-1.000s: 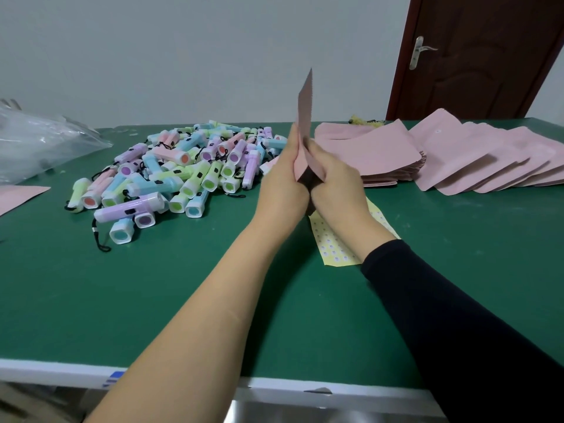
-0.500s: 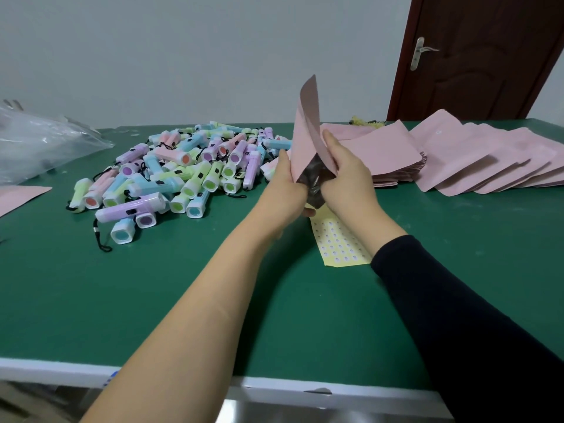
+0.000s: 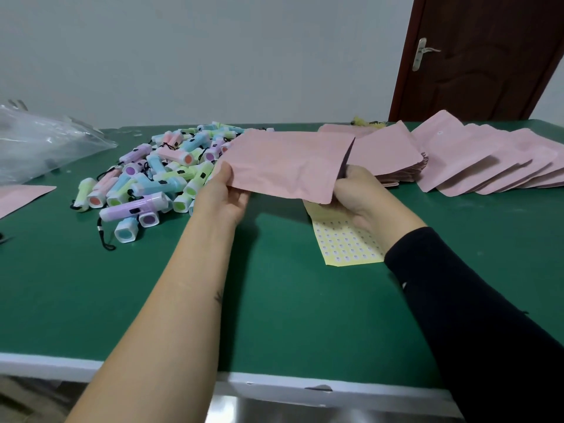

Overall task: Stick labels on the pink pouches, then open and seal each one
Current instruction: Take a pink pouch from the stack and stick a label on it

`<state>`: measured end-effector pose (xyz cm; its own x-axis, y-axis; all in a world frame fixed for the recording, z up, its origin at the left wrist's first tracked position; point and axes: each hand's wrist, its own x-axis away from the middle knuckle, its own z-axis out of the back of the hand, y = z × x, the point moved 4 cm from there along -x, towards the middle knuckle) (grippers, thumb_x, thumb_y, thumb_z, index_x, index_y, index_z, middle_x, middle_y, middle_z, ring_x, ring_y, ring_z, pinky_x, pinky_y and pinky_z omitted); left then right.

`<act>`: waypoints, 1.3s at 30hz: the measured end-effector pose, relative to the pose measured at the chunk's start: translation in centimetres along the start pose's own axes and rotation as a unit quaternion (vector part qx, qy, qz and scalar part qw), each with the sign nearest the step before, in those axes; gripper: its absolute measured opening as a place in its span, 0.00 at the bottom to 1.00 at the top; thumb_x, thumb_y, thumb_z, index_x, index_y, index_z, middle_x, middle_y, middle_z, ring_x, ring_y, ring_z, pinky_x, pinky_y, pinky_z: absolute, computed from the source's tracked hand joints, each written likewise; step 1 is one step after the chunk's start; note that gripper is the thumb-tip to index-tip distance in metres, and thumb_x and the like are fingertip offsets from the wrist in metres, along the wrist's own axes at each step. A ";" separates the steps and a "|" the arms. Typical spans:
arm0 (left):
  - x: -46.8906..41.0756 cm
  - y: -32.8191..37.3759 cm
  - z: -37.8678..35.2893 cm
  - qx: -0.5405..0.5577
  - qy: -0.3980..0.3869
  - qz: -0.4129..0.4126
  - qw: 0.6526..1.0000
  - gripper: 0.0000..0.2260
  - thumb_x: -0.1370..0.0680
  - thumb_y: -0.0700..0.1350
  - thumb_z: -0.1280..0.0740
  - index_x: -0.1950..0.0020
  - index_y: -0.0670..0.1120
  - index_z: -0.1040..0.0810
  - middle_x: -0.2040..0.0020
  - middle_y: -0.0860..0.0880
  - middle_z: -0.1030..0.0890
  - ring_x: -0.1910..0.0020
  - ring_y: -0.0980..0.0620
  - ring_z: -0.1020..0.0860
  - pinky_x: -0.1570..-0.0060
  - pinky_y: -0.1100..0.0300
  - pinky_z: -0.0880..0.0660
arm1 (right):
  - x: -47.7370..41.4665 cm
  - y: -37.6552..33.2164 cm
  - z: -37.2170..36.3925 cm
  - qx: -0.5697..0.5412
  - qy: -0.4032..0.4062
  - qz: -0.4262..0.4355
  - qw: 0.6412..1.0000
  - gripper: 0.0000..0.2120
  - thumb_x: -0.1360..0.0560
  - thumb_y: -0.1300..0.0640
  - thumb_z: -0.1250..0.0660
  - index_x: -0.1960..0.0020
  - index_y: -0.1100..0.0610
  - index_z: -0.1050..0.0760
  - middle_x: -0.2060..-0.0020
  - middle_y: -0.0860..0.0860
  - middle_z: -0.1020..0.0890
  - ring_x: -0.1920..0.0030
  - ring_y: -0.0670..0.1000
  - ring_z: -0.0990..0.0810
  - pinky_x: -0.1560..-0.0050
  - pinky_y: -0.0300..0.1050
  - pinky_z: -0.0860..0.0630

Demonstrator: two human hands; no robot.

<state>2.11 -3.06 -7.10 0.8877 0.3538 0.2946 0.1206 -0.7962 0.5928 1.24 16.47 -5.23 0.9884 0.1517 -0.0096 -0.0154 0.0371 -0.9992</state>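
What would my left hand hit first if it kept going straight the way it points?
Probably the right edge of the flashlight pile, just beyond the left hand and the pink pouch it holds; depth is hard to judge.

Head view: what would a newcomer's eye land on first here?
First, the pink pouch held over the green table, its left edge in the left hand and its right edge in the right hand. Next, the heap of pastel flashlights at back left, and the fanned pink pouches at back right. A yellow label sheet lies under the right hand.
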 end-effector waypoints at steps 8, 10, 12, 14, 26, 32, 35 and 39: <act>-0.1 -0.6 -0.1 0.055 -0.013 0.044 0.997 0.06 0.18 0.43 0.35 0.50 0.41 0.21 0.55 0.46 0.16 0.46 0.47 0.17 0.60 0.51 0.19 | 0.2 -0.6 0.7 0.112 0.159 0.152 0.969 0.16 0.28 0.68 0.33 0.47 0.56 0.35 0.58 0.44 0.27 0.60 0.44 0.27 0.66 0.37 0.28; 0.3 -1.0 -0.6 0.058 -0.056 0.091 0.992 0.12 0.19 0.47 0.34 0.41 0.40 0.25 0.48 0.44 0.17 0.45 0.44 0.17 0.49 0.44 0.21 | 0.5 -1.2 0.6 0.170 0.168 0.189 0.952 0.12 0.27 0.71 0.38 0.47 0.60 0.27 0.57 0.45 0.22 0.55 0.49 0.23 0.58 0.36 0.26; 1.2 -1.9 -1.5 0.027 -0.129 0.173 0.976 0.28 0.25 0.55 0.29 0.33 0.39 0.31 0.41 0.41 0.20 0.43 0.41 0.18 0.38 0.37 0.28 | 0.7 -1.5 0.0 0.234 0.169 0.208 0.935 0.16 0.28 0.73 0.43 0.47 0.63 0.23 0.50 0.54 0.19 0.48 0.57 0.22 0.49 0.46 0.24; 2.5 -3.0 -2.4 -0.054 -0.211 0.222 0.951 0.36 0.30 0.62 0.28 0.32 0.39 0.29 0.37 0.36 0.22 0.39 0.37 0.21 0.35 0.34 0.33 | 1.1 -1.9 -0.8 0.290 0.152 0.243 0.913 0.19 0.29 0.75 0.45 0.46 0.64 0.20 0.43 0.58 0.21 0.45 0.58 0.24 0.48 0.43 0.28; 4.7 -4.0 -4.7 -0.026 -0.324 0.181 0.928 0.30 0.30 0.59 0.31 0.36 0.41 0.24 0.36 0.40 0.22 0.39 0.41 0.22 0.37 0.45 0.26 | 1.9 -2.1 -2.5 0.440 0.134 0.302 0.835 0.10 0.26 0.59 0.33 0.47 0.53 0.17 0.34 0.55 0.29 0.35 0.58 0.34 0.37 0.51 0.33; 4.4 -3.6 -4.5 -0.013 -0.289 0.141 0.947 0.35 0.31 0.53 0.27 0.27 0.42 0.29 0.34 0.42 0.22 0.35 0.43 0.23 0.37 0.47 0.26 | 2.6 -2.9 -3.1 0.366 0.179 0.294 0.864 0.09 0.23 0.63 0.38 0.50 0.61 0.19 0.56 0.55 0.30 0.48 0.58 0.27 0.52 0.46 0.33; 4.6 -4.4 -4.5 -0.077 -0.305 0.153 0.937 0.27 0.27 0.53 0.30 0.31 0.43 0.25 0.38 0.45 0.20 0.35 0.46 0.22 0.36 0.47 0.26 | 2.0 -2.5 -3.6 0.405 0.126 0.259 0.868 0.09 0.26 0.69 0.42 0.53 0.68 0.23 0.53 0.63 0.23 0.49 0.62 0.25 0.54 0.48 0.33; 5.0 -6.0 -4.3 -0.157 -0.324 0.188 0.914 0.24 0.29 0.52 0.28 0.35 0.45 0.20 0.37 0.43 0.19 0.39 0.43 0.20 0.46 0.43 0.21 | 1.7 -1.6 -3.8 0.348 0.086 0.160 0.920 0.16 0.24 0.68 0.43 0.38 0.65 0.25 0.41 0.63 0.22 0.39 0.61 0.25 0.45 0.42 0.32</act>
<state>3.89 5.63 -5.94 0.9293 -0.3615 0.0755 -0.2896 -0.5865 0.7565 3.52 12.97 -3.81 0.9247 0.1079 -0.3650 -0.3435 0.6495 -0.6783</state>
